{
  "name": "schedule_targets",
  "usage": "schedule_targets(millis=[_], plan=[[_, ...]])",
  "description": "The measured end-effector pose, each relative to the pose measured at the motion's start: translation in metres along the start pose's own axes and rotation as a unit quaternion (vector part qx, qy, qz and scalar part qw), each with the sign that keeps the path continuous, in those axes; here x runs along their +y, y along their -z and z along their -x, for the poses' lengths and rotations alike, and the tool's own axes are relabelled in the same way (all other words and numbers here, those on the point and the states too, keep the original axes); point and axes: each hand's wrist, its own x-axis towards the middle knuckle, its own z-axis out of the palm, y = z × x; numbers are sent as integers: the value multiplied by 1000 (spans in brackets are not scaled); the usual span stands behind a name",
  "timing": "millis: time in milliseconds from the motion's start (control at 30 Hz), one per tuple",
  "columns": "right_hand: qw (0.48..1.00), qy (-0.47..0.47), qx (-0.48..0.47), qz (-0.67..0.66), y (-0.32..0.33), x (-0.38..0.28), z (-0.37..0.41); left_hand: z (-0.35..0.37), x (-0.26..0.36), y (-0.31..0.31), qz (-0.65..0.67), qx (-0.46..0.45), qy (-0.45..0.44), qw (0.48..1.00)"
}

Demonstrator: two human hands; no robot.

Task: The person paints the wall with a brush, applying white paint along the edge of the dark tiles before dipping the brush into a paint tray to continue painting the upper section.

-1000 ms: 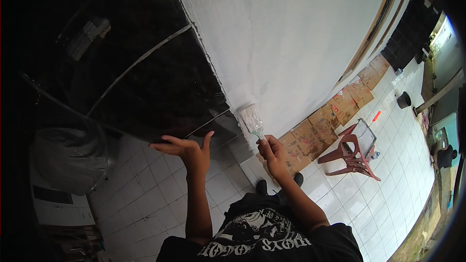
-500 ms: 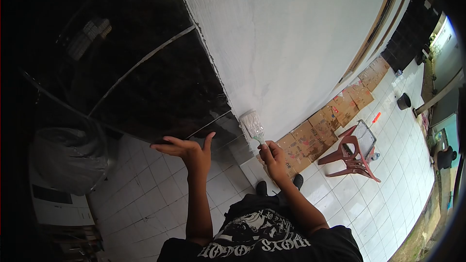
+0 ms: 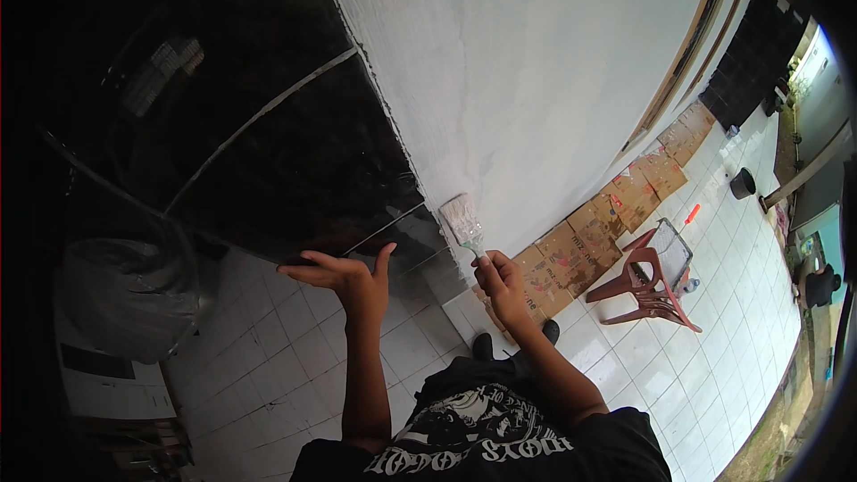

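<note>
In the head view, my right hand (image 3: pixel 503 290) is closed around the handle of a paintbrush (image 3: pixel 463 220) whose bristles are coated in whitish paint. Its bristle end lies at the lower left edge of the white wall (image 3: pixel 518 80), close to the border with the dark tiles (image 3: pixel 295 152). My left hand (image 3: pixel 344 274) is open, fingers stretched to the left and thumb pointing up, with its palm side by the lower edge of the dark tiles. Nothing shows in that hand.
Cardboard sheets (image 3: pixel 571 254) run along the wall's foot on the white tiled floor (image 3: pixel 714 339). A reddish-brown plastic chair (image 3: pixel 644 303) stands at right beside a paint tray (image 3: pixel 671 250) and an orange-handled tool (image 3: pixel 692 214). Farther off is a black bucket (image 3: pixel 742 184). A plastic-covered object (image 3: pixel 129 295) sits at left.
My right hand and the paintbrush have shifted slightly up and to the left along the wall's edge. My left hand has stayed in place.
</note>
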Motion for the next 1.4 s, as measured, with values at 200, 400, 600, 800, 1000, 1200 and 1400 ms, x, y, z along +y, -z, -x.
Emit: schedule_targets(millis=[200,400,600,800,1000,1200,1400], plan=[[998,51,7,-30,-18,-58,-1,1,0,0,6,-12,3,1000],[995,91,-15,-33,-31,-61,-23,0,2,1,10,-2,-5,1000],[999,5,2,-41,-8,-8,1,0,2,0,7,-3,-4,1000],[996,80,-8,-32,-27,-63,-9,0,6,3,17,-17,7,1000],[998,67,-3,-6,-19,-35,-20,1,4,1,23,-22,7,999],[999,40,29,8,1,3,-4,1,7,3,34,-29,17,999],[997,74,9,-26,-19,-35,-12,3,5,0,37,-24,15,999]])
